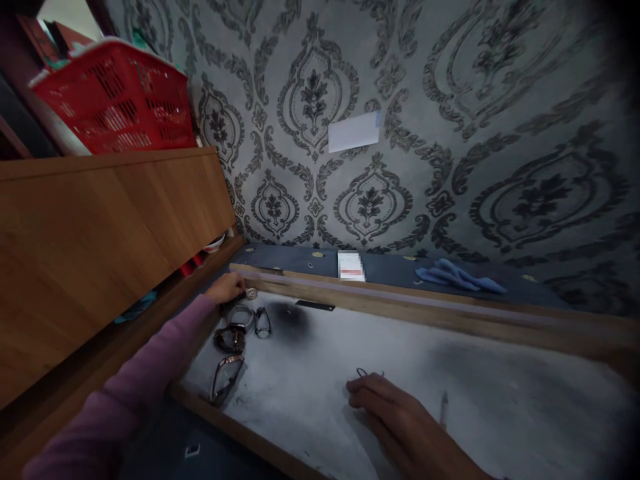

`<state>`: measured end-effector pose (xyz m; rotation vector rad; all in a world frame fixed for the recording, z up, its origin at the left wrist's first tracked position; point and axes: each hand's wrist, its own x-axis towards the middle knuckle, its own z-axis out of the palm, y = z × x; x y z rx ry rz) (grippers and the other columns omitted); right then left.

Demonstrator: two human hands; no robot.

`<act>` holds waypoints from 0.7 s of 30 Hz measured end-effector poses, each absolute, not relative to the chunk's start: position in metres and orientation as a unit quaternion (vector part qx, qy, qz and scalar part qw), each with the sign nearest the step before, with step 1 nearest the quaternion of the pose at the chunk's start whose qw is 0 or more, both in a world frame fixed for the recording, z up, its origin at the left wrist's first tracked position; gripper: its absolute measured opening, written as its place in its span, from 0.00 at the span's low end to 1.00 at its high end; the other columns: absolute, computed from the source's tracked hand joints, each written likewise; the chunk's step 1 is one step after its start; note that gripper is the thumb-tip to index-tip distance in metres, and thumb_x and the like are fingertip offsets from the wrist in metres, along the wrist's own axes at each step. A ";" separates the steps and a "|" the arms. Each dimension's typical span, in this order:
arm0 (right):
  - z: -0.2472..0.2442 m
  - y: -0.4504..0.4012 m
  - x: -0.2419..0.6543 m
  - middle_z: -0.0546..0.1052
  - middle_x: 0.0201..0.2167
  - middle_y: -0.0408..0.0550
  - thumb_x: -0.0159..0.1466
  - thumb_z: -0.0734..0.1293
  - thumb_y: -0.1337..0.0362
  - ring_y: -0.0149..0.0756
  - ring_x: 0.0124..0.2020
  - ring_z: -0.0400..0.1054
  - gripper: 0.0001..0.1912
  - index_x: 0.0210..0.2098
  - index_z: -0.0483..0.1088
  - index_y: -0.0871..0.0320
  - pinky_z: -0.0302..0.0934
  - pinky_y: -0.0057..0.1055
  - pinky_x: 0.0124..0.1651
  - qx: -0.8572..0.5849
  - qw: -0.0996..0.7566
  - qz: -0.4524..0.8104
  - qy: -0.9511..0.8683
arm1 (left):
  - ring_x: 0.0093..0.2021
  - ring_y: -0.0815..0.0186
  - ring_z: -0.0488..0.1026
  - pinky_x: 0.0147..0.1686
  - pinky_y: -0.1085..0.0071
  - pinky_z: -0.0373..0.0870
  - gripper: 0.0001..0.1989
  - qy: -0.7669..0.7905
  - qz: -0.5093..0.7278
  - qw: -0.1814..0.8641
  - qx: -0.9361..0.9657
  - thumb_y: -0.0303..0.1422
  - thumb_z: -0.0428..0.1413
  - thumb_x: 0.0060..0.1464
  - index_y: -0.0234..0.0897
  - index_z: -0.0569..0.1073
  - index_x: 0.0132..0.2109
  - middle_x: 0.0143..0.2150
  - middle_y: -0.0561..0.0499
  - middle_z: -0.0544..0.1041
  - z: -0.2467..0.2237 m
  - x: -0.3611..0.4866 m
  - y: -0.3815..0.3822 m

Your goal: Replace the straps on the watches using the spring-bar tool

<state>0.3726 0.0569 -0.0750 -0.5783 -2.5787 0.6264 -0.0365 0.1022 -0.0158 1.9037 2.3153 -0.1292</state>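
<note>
At the far left corner of a shallow wooden tray (320, 283) is my left hand (227, 289), fingers curled together at a small round-faced wristwatch (251, 293). Closer to me along the tray's left end lie a grey-banded watch (241, 317), a small watch with a dark strap (263, 324), a dark brown watch (230, 340) and a rose-gold and dark watch (227, 379). Low over the middle of the tray, my right hand (393, 407) has its fingers pinched at a thin dark loop (361, 372), partly hidden behind them. A slim pen-like stick (444, 408) lies right of that hand.
A flat black strip (315, 305) lies by the tray's far side. Behind the tray are a small white box (351, 265) and a blue cloth (457, 275). A wooden cabinet (110, 233) bounds the left, bearing a red basket (120, 97). Patterned wallpaper (320, 193) covers the wall.
</note>
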 end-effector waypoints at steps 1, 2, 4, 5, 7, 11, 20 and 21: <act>-0.076 0.057 0.373 0.77 0.45 0.55 0.67 0.55 0.73 0.39 0.45 0.74 0.16 0.41 0.73 0.59 0.70 0.40 0.52 -0.208 0.210 0.231 -0.927 | 0.48 0.59 0.73 0.46 0.57 0.74 0.16 0.772 -0.041 0.070 0.631 0.36 0.55 0.62 0.35 0.70 0.54 0.53 0.44 0.72 -0.016 -0.037 0.102; -0.076 0.057 0.373 0.77 0.45 0.55 0.67 0.55 0.72 0.39 0.45 0.74 0.16 0.41 0.73 0.59 0.70 0.39 0.52 -0.208 0.208 0.237 -0.926 | 0.48 0.59 0.73 0.46 0.56 0.74 0.16 0.774 -0.041 0.068 0.629 0.36 0.55 0.62 0.35 0.70 0.54 0.53 0.44 0.72 -0.017 -0.037 0.102; -0.078 0.057 0.373 0.77 0.45 0.55 0.68 0.55 0.71 0.39 0.45 0.73 0.15 0.41 0.73 0.59 0.70 0.39 0.52 -0.211 0.211 0.243 -0.923 | 0.48 0.59 0.73 0.47 0.57 0.73 0.16 0.779 -0.042 0.060 0.623 0.36 0.55 0.62 0.35 0.70 0.54 0.53 0.44 0.72 -0.017 -0.036 0.100; -0.080 0.057 0.373 0.77 0.45 0.55 0.68 0.55 0.71 0.39 0.45 0.73 0.15 0.41 0.73 0.59 0.70 0.40 0.52 -0.212 0.216 0.243 -0.922 | 0.49 0.59 0.73 0.47 0.57 0.73 0.16 0.781 -0.044 0.056 0.620 0.36 0.55 0.62 0.35 0.70 0.54 0.53 0.44 0.72 -0.017 -0.035 0.099; -0.083 0.058 0.373 0.77 0.45 0.55 0.68 0.54 0.70 0.40 0.46 0.73 0.16 0.41 0.73 0.59 0.69 0.41 0.53 -0.212 0.219 0.240 -0.922 | 0.49 0.59 0.73 0.47 0.57 0.73 0.16 0.786 -0.049 0.046 0.615 0.36 0.55 0.62 0.35 0.70 0.54 0.53 0.44 0.72 -0.015 -0.033 0.097; -0.089 0.060 0.374 0.77 0.44 0.55 0.69 0.54 0.70 0.40 0.46 0.73 0.16 0.41 0.73 0.58 0.68 0.42 0.54 -0.208 0.220 0.237 -0.923 | 0.49 0.59 0.73 0.47 0.57 0.73 0.15 0.792 -0.059 0.026 0.607 0.36 0.55 0.62 0.36 0.70 0.54 0.53 0.44 0.72 -0.011 -0.025 0.090; -0.082 0.059 0.375 0.77 0.44 0.53 0.69 0.55 0.70 0.39 0.45 0.74 0.15 0.42 0.73 0.58 0.69 0.40 0.53 -0.208 0.220 0.238 -0.923 | 0.48 0.59 0.73 0.46 0.57 0.73 0.15 0.785 -0.086 0.027 0.612 0.36 0.55 0.62 0.35 0.70 0.54 0.53 0.44 0.73 -0.007 -0.017 0.074; -0.081 0.059 0.375 0.77 0.44 0.53 0.69 0.55 0.70 0.39 0.46 0.74 0.15 0.42 0.73 0.58 0.69 0.40 0.52 -0.210 0.219 0.236 -0.923 | 0.48 0.59 0.73 0.46 0.57 0.73 0.15 0.785 -0.087 0.028 0.612 0.36 0.55 0.62 0.35 0.70 0.54 0.53 0.44 0.73 -0.008 -0.017 0.074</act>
